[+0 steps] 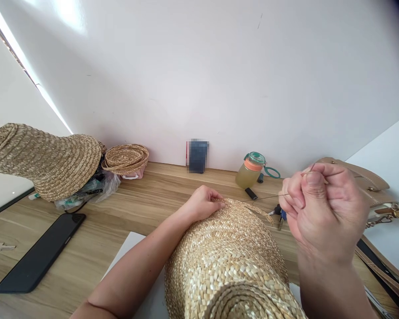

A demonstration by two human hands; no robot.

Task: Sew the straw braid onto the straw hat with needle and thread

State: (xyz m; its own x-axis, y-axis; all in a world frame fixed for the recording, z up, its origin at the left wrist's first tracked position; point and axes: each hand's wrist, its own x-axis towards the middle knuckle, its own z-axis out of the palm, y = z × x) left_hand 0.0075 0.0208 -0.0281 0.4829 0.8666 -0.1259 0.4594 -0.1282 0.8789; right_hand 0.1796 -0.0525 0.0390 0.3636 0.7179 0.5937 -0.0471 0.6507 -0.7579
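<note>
— Right hand [322, 208], right of centre: fingers pinched shut on a needle [314, 170], drawing thread [262, 197] taut, probably to tighten a stitch.

— And lower centre?

— Left hand [202, 201] clamped on the woven straw hat [229, 261], likely steadying its edge. Phone [40, 252] lower left, bottle [251, 170] behind.

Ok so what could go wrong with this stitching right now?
The thread runs taut from the right hand to the straw hat; a hard tug might snap it or tear the braid. The left hand pinches right at the seam, so the needle could prick it. A swinging elbow might tip the bottle.
</note>
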